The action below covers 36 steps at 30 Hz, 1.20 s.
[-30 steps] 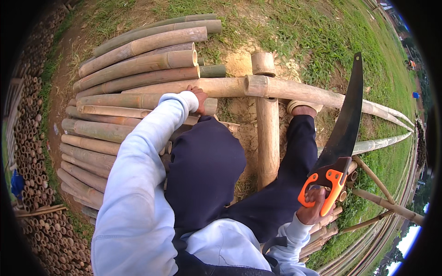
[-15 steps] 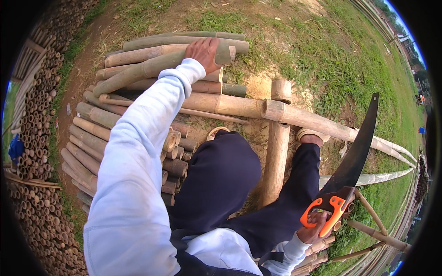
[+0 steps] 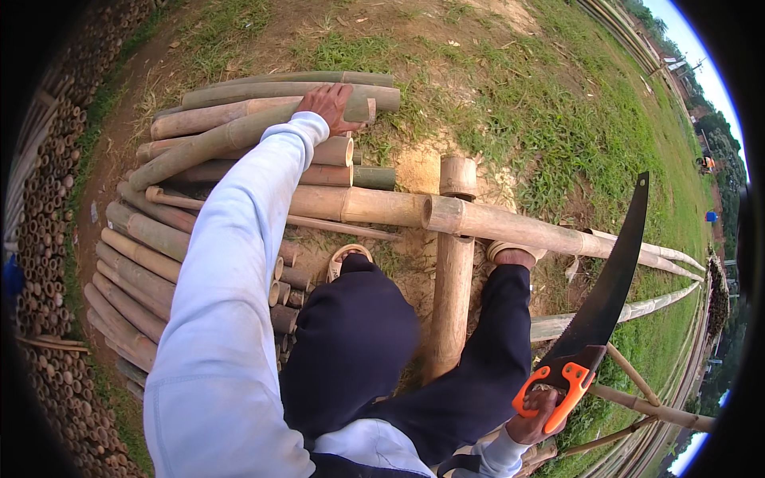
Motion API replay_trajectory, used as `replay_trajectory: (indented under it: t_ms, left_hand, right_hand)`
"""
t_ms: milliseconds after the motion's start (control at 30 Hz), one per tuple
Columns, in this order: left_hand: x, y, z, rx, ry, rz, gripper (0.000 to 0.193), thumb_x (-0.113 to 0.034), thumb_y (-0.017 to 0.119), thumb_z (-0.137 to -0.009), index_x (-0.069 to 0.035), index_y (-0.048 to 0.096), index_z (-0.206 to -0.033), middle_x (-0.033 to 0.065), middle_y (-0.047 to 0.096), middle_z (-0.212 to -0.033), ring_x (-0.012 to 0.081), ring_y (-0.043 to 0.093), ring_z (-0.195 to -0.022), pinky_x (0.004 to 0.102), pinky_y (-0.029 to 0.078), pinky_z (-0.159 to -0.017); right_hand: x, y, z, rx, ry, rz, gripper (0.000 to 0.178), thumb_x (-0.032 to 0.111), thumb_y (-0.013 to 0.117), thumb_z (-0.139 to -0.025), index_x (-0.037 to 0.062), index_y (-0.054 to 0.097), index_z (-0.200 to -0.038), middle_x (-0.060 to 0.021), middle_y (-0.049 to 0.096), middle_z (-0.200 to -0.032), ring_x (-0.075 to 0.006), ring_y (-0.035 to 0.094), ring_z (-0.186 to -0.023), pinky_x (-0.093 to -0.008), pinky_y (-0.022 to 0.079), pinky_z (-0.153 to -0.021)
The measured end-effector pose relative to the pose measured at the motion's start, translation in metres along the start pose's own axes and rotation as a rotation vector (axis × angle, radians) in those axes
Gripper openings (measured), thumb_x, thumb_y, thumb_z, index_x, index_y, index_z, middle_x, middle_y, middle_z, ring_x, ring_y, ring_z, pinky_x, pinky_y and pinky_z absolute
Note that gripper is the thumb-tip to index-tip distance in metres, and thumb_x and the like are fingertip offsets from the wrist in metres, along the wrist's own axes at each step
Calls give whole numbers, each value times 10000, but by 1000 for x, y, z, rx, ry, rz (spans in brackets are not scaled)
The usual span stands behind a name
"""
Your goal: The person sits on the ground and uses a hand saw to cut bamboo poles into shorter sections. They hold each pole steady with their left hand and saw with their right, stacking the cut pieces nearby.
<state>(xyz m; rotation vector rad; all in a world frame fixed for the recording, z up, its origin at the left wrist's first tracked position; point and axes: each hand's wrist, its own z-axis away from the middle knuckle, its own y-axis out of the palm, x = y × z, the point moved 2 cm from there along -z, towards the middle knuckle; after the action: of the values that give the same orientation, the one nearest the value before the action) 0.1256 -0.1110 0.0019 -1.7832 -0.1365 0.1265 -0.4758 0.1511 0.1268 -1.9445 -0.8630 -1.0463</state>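
My left hand (image 3: 328,107) reaches out to the pile at the upper left, its fingers bent over the end of a greenish bamboo pole (image 3: 209,142). That pole lies slantwise on top of other cut bamboo lengths. At the lower right my right hand (image 3: 535,418) is wrapped around the orange handle of a hand saw (image 3: 602,299). The saw's dark blade points up and away, its toothed edge facing left. A long bamboo pole (image 3: 518,227) runs left to right in front of my legs, resting across a thick bamboo post (image 3: 451,303).
More cut bamboo pieces (image 3: 139,275) are stacked left of my knees. Beyond a dirt strip, a large stack of bamboo tubes (image 3: 52,199) fills the far left. Grass (image 3: 550,135) and bare soil spread ahead. Crossed bamboo supports (image 3: 649,406) stand at the lower right.
The whole view has shifted slightly, with most things now farther left. My left hand stays on the same bamboo pole, and the saw remains raised in my right hand.
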Motion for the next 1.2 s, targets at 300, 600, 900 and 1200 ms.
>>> replay_trajectory:
  t_ms: [300,600,900,1200]
  left_hand:
    - [-4,23,1,202,245,20,903,-721,774,-755,-111,557,-1386,131,655,-1301,342,624,-1231,465,505,-1052]
    - [-9,25,8,8,71,34,691,-526,791,-845,-167,588,-1399,80,592,-1392,317,567,-1306,484,425,-1135]
    - [-72,46,151,-118,358,449,363,-112,674,-922,-148,633,-1281,93,726,-998,315,706,-895,437,536,-859]
    - [-102,29,165,65,274,548,159,-172,698,-928,-84,714,-1060,97,670,-1187,338,668,-1107,448,547,-944]
  right_hand:
    - [5,30,4,69,30,-71,289,172,593,-1044,32,557,-794,-12,413,-611,-109,416,-538,-274,396,-557]
    - [10,30,-4,58,98,-159,300,156,578,-1051,53,516,-776,-17,411,-639,-114,424,-567,-279,375,-568]
    - [16,25,10,-24,113,-199,228,177,590,-1056,42,536,-880,-11,415,-640,-111,430,-573,-274,411,-599]
    - [15,-21,16,-144,125,-207,270,176,602,-1074,47,543,-844,-16,436,-676,-122,461,-605,-287,425,-617]
